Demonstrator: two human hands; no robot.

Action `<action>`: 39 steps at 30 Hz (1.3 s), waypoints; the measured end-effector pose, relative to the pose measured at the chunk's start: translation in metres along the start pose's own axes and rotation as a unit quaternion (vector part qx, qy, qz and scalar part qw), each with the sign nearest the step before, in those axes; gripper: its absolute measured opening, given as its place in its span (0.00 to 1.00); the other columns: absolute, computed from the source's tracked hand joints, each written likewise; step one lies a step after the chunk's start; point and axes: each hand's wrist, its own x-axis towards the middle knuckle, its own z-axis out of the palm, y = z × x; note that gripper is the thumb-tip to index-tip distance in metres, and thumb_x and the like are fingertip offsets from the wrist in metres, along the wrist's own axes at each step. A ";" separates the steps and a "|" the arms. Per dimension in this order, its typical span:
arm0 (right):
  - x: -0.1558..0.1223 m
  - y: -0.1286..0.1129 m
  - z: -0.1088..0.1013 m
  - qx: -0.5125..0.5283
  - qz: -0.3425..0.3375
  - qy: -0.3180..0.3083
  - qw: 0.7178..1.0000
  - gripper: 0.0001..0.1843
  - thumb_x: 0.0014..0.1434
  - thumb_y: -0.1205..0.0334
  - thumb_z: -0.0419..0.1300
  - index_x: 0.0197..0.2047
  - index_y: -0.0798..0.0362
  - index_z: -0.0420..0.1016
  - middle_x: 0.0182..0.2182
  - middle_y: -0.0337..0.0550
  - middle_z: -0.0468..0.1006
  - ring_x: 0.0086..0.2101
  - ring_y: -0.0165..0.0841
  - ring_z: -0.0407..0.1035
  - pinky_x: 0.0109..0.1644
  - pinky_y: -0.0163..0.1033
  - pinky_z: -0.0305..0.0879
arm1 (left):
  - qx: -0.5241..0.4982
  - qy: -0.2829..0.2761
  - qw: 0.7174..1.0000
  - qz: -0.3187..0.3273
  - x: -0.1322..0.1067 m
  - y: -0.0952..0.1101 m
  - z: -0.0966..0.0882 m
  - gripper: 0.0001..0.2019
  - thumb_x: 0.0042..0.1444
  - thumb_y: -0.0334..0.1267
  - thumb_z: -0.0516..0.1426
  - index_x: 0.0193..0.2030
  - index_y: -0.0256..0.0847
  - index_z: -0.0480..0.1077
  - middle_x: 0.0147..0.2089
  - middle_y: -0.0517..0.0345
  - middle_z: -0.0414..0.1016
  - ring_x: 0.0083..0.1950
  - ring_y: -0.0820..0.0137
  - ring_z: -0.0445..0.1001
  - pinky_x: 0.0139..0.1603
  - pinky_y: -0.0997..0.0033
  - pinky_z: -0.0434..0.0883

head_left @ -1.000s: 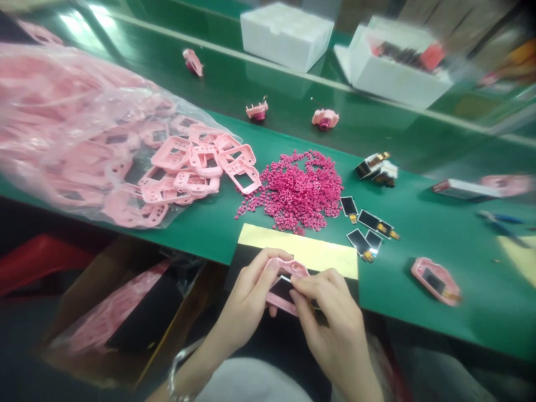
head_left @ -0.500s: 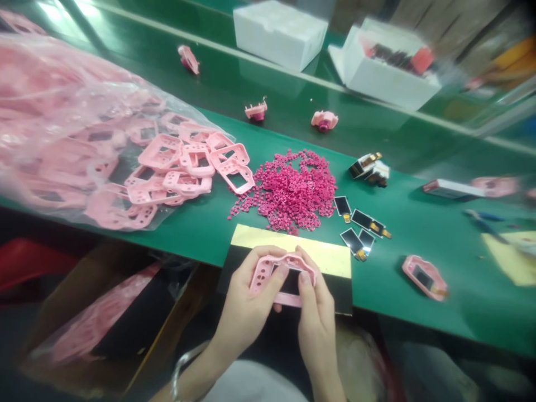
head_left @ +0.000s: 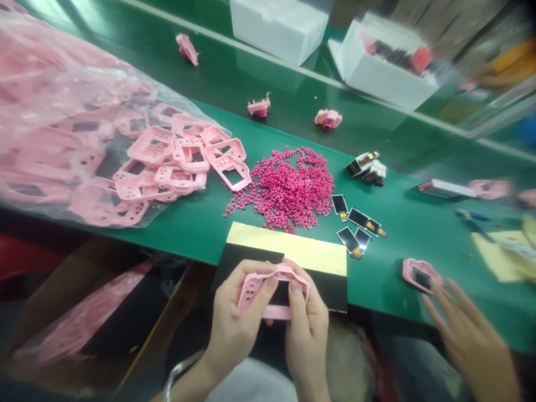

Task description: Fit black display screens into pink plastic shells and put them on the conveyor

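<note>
A pink plastic camera shell point(head_left: 276, 314) is held between both hands, tilted, its inside facing me. A dark rectangular display point(head_left: 282, 291) lies in its window. My left hand point(head_left: 237, 312) wraps the shell's left side, thumb pressing on the display. My right hand point(head_left: 307, 318) closes round the right side, its thumb on the display's right part. Under and beyond the hands lies a black board with a yellow strip point(head_left: 288, 245). Just past it is a heap of small magenta buttons point(head_left: 293, 187). Several loose displays point(head_left: 349, 239) rest right of the heap.
Pink shells point(head_left: 180, 153) spill from a clear bag point(head_left: 50, 100) at left. Another person's hand point(head_left: 473, 335) touches a shell with a display point(head_left: 420, 276) at right. White boxes point(head_left: 278, 28) and a few pink assemblies point(head_left: 328, 119) stand at the back of the green table point(head_left: 419, 234).
Both my hands have lowered slightly with the shell, which tilts more. Another person's hand has entered from the right and reached the shell lying there.
</note>
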 end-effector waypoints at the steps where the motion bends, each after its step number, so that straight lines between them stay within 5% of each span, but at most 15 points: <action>1: -0.001 -0.002 0.001 0.009 0.006 0.001 1.000 0.21 0.67 0.48 0.59 0.56 0.50 0.80 0.50 0.50 0.82 0.45 0.42 0.80 0.46 0.44 0.79 | 0.003 0.002 1.000 0.006 0.000 -0.002 -0.002 0.03 0.58 0.37 0.62 0.35 0.42 0.76 0.32 0.62 0.80 0.20 0.78 0.71 0.16 0.84 0.68; 8: 0.007 0.000 0.010 0.042 -0.004 0.035 0.998 0.19 0.58 0.50 0.68 0.50 0.49 0.81 0.46 0.46 0.83 0.45 0.40 0.80 0.49 0.43 0.78 | 0.060 -0.077 0.988 0.120 0.007 -0.015 -0.016 0.07 0.66 0.35 0.56 0.44 0.45 0.77 0.38 0.62 0.84 0.27 0.77 0.80 0.26 0.86 0.75; 16: 0.007 -0.005 0.020 0.029 -0.041 0.082 0.995 0.12 0.56 0.55 0.69 0.42 0.51 0.80 0.37 0.41 0.82 0.38 0.33 0.78 0.42 0.34 0.76 | 0.123 -0.042 0.966 0.222 0.005 -0.021 -0.016 0.08 0.65 0.29 0.55 0.44 0.44 0.74 0.40 0.61 0.85 0.36 0.75 0.83 0.36 0.87 0.77; 24: 0.004 -0.007 0.027 0.004 -0.063 0.078 0.995 0.10 0.56 0.57 0.68 0.40 0.51 0.76 0.34 0.39 0.80 0.34 0.32 0.76 0.40 0.34 0.74 | 0.091 -0.033 0.982 0.163 0.004 -0.019 -0.017 0.05 0.64 0.33 0.56 0.40 0.43 0.75 0.34 0.61 0.83 0.32 0.72 0.82 0.30 0.84 0.77; 29: 0.035 -0.016 0.008 -0.097 -0.126 -0.095 0.983 0.16 0.64 0.51 0.60 0.50 0.51 0.77 0.43 0.44 0.82 0.40 0.34 0.76 0.46 0.38 0.72 | 0.013 0.014 0.998 0.067 0.015 -0.020 -0.023 0.05 0.63 0.38 0.58 0.39 0.41 0.75 0.33 0.60 0.80 0.22 0.73 0.76 0.17 0.81 0.72; 31: 0.060 -0.016 -0.001 -0.219 -0.187 -0.047 0.956 0.19 0.68 0.49 0.55 0.52 0.51 0.77 0.44 0.46 0.81 0.39 0.35 0.74 0.46 0.40 0.70 | -0.009 0.028 0.999 0.030 0.020 -0.022 -0.025 0.06 0.62 0.40 0.59 0.39 0.41 0.74 0.30 0.62 0.78 0.16 0.77 0.69 0.11 0.81 0.67; 35: 0.102 -0.007 -0.006 -0.413 -0.262 0.077 0.869 0.14 0.63 0.53 0.61 0.39 0.54 0.81 0.38 0.47 0.79 0.39 0.39 0.72 0.45 0.43 0.63 | -0.037 0.016 0.999 -0.014 0.024 -0.027 -0.028 0.08 0.62 0.42 0.59 0.41 0.39 0.73 0.32 0.60 0.78 0.15 0.78 0.66 0.10 0.81 0.65; 39: 0.110 -0.005 -0.006 -0.402 -0.286 0.075 0.867 0.12 0.64 0.55 0.62 0.35 0.53 0.81 0.35 0.45 0.79 0.36 0.36 0.71 0.44 0.41 0.62 | -0.065 -0.008 0.997 -0.044 0.023 -0.027 -0.026 0.11 0.62 0.45 0.60 0.43 0.39 0.72 0.36 0.57 0.78 0.21 0.75 0.69 0.13 0.81 0.67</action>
